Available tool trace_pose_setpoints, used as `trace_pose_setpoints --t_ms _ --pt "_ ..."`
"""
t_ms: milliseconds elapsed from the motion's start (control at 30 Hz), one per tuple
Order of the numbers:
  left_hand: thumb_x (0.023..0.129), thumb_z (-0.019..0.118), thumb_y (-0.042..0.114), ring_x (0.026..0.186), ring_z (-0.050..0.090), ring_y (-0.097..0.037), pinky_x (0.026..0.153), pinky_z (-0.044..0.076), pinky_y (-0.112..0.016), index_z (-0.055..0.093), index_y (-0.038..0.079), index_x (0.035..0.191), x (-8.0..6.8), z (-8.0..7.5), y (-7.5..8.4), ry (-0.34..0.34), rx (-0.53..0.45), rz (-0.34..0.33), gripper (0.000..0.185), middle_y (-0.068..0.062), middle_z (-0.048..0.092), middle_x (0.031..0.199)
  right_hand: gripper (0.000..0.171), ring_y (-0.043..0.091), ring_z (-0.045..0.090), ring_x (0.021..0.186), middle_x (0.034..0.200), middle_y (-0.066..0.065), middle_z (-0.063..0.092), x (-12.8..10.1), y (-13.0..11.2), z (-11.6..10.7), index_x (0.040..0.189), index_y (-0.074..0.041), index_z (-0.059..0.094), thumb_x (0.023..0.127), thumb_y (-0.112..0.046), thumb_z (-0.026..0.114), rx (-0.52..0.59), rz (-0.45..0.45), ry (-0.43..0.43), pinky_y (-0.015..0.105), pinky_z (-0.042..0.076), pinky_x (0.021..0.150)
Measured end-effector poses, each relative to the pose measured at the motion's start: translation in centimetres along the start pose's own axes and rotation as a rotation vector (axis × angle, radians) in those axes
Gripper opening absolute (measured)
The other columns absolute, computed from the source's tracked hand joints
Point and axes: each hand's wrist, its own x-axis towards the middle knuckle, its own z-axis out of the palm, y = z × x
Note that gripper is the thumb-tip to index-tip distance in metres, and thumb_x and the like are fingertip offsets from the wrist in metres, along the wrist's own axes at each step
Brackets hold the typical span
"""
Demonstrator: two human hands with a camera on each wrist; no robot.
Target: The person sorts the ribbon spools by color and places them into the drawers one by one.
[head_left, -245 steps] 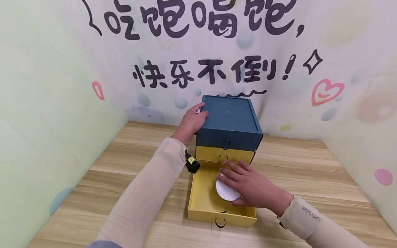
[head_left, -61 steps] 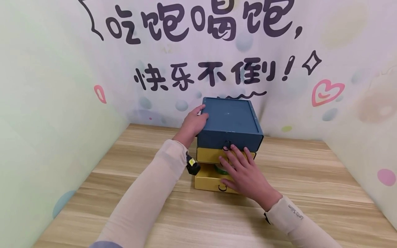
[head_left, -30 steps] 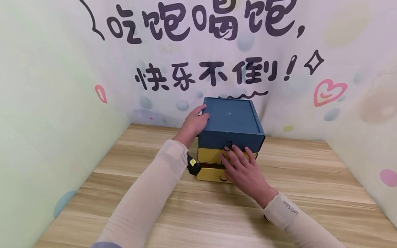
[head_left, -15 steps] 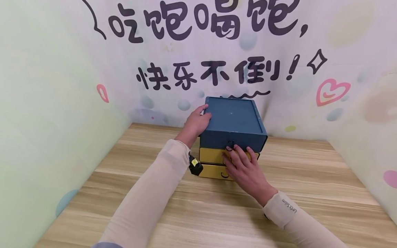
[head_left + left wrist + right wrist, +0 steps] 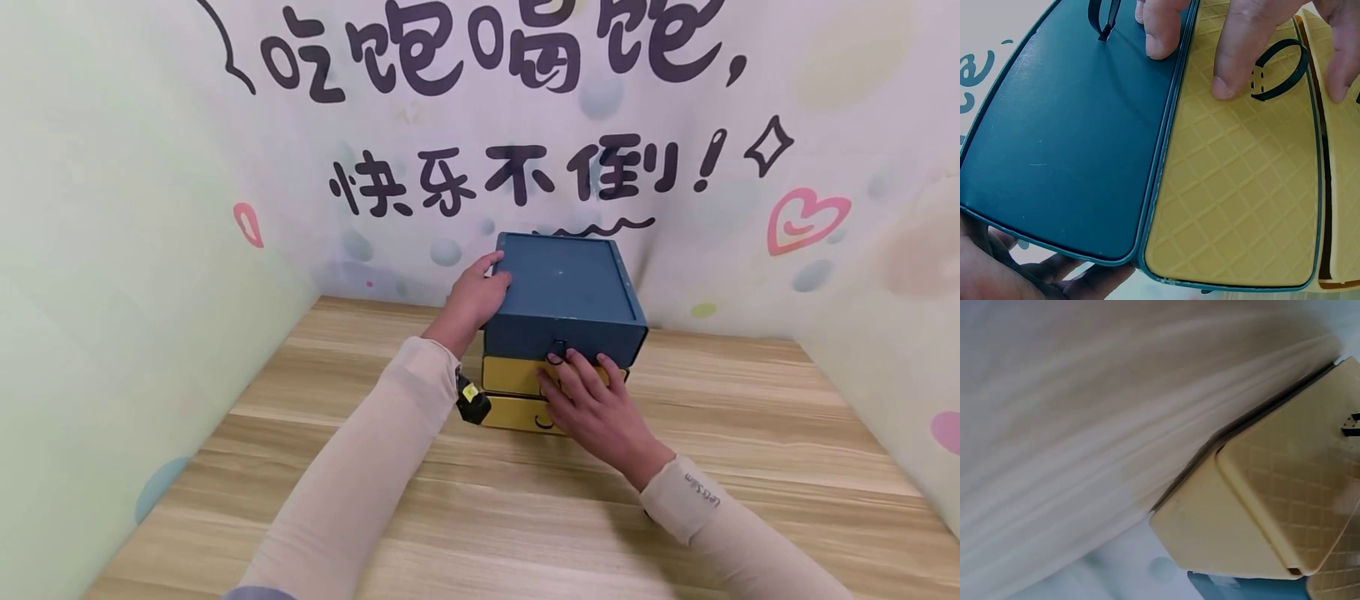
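Observation:
A stacked drawer unit stands near the back wall, with a blue top box [image 5: 562, 279] over a middle yellow drawer [image 5: 510, 375] and a bottom yellow drawer [image 5: 510, 412]. My left hand [image 5: 476, 296] lies against the left side of the blue box, its thumb over the top edge. My right hand [image 5: 600, 417] presses the yellow fronts with spread, extended fingers, covering their right part. In the left wrist view, a narrow dark gap runs beside the bottom drawer front [image 5: 1345, 206]. A black loop handle [image 5: 1282, 69] hangs on the middle drawer, near the right fingertips.
The unit stands on a wood-grain table [image 5: 450, 533]. Pale printed walls close in the back [image 5: 420, 242] and both sides. A black wrist camera [image 5: 472, 404] on the left wrist hangs close to the drawers' left edge.
The bottom drawer, earlier pulled far out with a round white-topped, green-edged thing in it, has slid back until nearly flush. The right hand moved from that thing to the fronts; the left stayed.

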Motion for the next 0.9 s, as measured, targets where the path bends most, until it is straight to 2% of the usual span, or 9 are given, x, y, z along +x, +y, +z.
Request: trace_pose_setpoints --t_ms 100,267,567,900 --pt "0.104 0.046 0.036 0.142 0.034 -0.027 0.112 0.032 -0.049 0.038 0.035 0.153 0.0 0.0 0.0 -0.001 0.0 -0.006 0.05 -0.002 0.03 0.16 0.042 0.035 0.042 0.132 0.146 0.016 0.044 -0.2 0.3 0.2 0.137 -0.011 0.058 0.107 -0.03 0.036 0.011 -0.016 0.039 0.059 0.035 0.1" --pt "0.104 0.046 0.035 0.143 0.033 -0.026 0.113 0.031 -0.048 0.038 0.035 0.153 0.0 0.0 0.1 -0.009 -0.003 -0.005 0.05 -0.001 0.029 0.161 0.042 0.034 0.037 0.136 0.149 0.013 0.04 -0.8 0.9 0.3 0.138 -0.012 0.057 0.106 -0.035 0.041 0.049 0.002 0.08 0.065 0.027 0.105" --pt "0.104 0.046 0.035 0.143 0.033 -0.026 0.113 0.031 -0.047 0.038 0.035 0.153 -0.1 -0.1 0.2 -0.018 -0.003 0.006 0.05 -0.001 0.029 0.161 0.052 0.035 0.024 0.145 0.156 0.011 0.031 -2.1 1.9 0.2 0.147 -0.018 0.048 0.105 -0.046 0.037 0.058 0.063 0.014 0.065 0.011 0.113" --pt "0.104 0.046 0.034 0.143 0.033 -0.025 0.113 0.032 -0.045 0.038 0.034 0.154 0.0 -0.2 0.1 -0.019 0.001 0.009 0.05 0.0 0.029 0.161 0.058 0.03 0.015 0.15 0.163 0.004 0.021 -2.4 1.9 0.8 0.154 -0.023 0.039 0.104 -0.052 0.036 0.018 0.074 -0.007 0.061 0.004 0.116"
